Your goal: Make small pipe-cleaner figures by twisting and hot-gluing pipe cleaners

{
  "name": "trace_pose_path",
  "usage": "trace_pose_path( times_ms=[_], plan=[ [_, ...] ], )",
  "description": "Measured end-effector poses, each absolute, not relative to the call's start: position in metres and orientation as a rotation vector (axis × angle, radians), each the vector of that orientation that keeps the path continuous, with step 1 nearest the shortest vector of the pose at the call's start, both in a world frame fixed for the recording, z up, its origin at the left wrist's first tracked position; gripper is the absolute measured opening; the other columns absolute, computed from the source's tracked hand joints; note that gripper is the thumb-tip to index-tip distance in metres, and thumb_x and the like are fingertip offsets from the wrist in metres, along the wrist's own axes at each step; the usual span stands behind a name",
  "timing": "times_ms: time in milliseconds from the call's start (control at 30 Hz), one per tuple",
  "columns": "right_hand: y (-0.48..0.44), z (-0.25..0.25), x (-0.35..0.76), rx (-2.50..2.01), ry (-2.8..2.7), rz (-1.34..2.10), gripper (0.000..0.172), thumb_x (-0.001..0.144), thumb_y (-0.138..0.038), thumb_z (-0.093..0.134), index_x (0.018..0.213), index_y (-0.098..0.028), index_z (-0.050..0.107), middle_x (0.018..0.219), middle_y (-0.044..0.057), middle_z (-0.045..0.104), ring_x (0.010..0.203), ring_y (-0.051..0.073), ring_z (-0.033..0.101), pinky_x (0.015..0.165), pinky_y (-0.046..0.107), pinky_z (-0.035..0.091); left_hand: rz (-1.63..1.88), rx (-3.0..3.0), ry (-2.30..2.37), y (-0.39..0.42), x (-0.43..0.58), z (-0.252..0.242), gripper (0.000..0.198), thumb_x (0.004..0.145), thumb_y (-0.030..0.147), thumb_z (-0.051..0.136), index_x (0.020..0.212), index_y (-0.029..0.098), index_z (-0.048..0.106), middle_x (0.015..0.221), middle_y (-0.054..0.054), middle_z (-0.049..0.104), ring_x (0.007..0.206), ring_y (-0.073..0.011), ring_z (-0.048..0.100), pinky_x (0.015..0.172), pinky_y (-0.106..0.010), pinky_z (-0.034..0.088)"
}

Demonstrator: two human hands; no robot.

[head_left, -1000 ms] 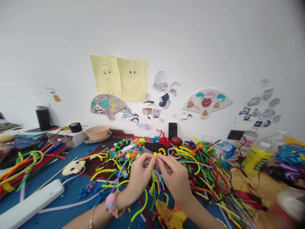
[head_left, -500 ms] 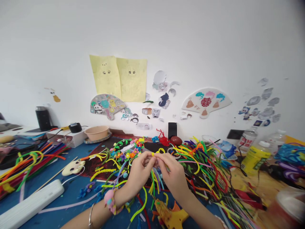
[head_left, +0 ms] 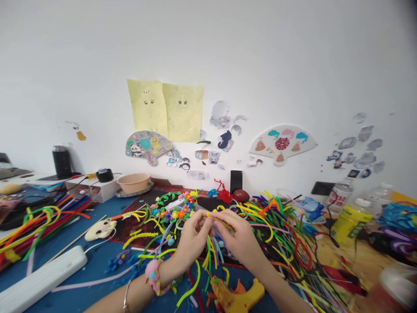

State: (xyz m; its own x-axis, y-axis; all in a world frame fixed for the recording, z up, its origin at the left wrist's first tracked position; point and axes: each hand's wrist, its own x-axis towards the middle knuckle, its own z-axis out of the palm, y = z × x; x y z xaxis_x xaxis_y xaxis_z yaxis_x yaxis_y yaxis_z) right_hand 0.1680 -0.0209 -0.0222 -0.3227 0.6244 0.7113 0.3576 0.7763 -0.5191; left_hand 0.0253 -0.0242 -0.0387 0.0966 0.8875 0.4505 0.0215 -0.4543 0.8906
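My left hand (head_left: 195, 234) and my right hand (head_left: 235, 232) meet at the middle of the table, fingertips pinched together. Between them is a yellow pipe cleaner (head_left: 207, 214), of which only a small bit shows at the fingertips; the rest is hidden by the fingers. Green, yellow and purple pipe cleaners (head_left: 213, 252) hang or lie just below the hands; I cannot tell whether they join the held piece. Left of my hands lies a cluster of colourful pipe-cleaner flowers (head_left: 177, 212). A yellow glue gun (head_left: 237, 295) rests below my right hand.
A heap of loose pipe cleaners (head_left: 286, 230) spreads to the right, beside a yellow-labelled bottle (head_left: 352, 221). Another bundle (head_left: 42, 221) lies far left, near a white power strip (head_left: 44, 280). A peach bowl (head_left: 133, 182) and a phone (head_left: 236, 181) stand by the wall.
The view has shifted slightly. My right fingers have spread a little along the yellow piece, while both hands stay pinched together in the same place.
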Motion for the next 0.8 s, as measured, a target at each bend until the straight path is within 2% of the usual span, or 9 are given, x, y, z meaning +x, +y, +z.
trace_pose_path(
  times_ms=[167,333,500,600,700,800],
  plan=[
    [-0.026,-0.012,0.177,-0.754,-1.96,0.059,0.019,0.089,-0.011,0.048,0.095,-0.019,0.064,0.089,0.004,0.067,0.085,0.017,0.06,0.078,0.029,0.046,1.405,1.776,0.971,-0.028,0.022,-0.033,0.019,0.09,0.033,0.048,0.081,0.017,0.054,0.063,0.002,0.054,0.06,-0.0125,0.052,0.061,-0.024,0.042],
    [-0.026,-0.008,0.184,-0.76,-1.967,-0.146,0.02,0.09,-0.009,0.047,0.095,-0.018,0.064,0.089,0.005,0.068,0.085,0.018,0.059,0.081,0.031,0.044,1.363,1.61,0.851,-0.025,0.024,-0.029,0.019,0.09,0.034,0.046,0.081,0.018,0.05,0.069,0.0,0.06,0.064,-0.0144,0.058,0.067,-0.027,0.046],
    [-0.025,-0.01,0.182,-0.88,-1.978,0.038,0.018,0.089,-0.015,0.05,0.1,-0.017,0.064,0.088,0.005,0.065,0.085,0.019,0.058,0.078,0.03,0.045,1.349,1.698,0.9,-0.025,0.023,-0.028,0.018,0.091,0.032,0.042,0.081,0.018,0.049,0.067,0.002,0.055,0.064,-0.0135,0.054,0.065,-0.026,0.043],
    [-0.025,-0.008,0.182,-0.929,-2.003,0.154,0.014,0.087,-0.02,0.055,0.095,-0.018,0.065,0.082,0.003,0.063,0.082,0.019,0.057,0.075,0.03,0.044,1.271,1.929,1.009,-0.027,0.02,-0.026,0.019,0.09,0.029,0.044,0.078,0.018,0.052,0.067,0.002,0.052,0.062,-0.0126,0.049,0.06,-0.024,0.038],
    [-0.023,-0.007,0.182,-0.965,-1.998,0.241,0.009,0.084,-0.022,0.057,0.084,-0.019,0.065,0.07,0.0,0.058,0.069,0.016,0.055,0.065,0.027,0.042,1.234,2.052,1.052,-0.028,0.018,-0.025,0.018,0.09,0.028,0.046,0.079,0.017,0.055,0.069,0.001,0.053,0.063,-0.0127,0.047,0.06,-0.024,0.037],
    [-0.022,-0.009,0.18,-1.009,-1.894,0.426,0.012,0.084,-0.027,0.055,0.078,-0.019,0.062,0.061,-0.002,0.054,0.056,0.013,0.049,0.053,0.024,0.039,1.235,1.932,0.965,-0.028,0.019,-0.028,0.015,0.089,0.03,0.047,0.087,0.018,0.056,0.071,0.001,0.053,0.063,-0.0128,0.049,0.06,-0.024,0.039]
  ],
)
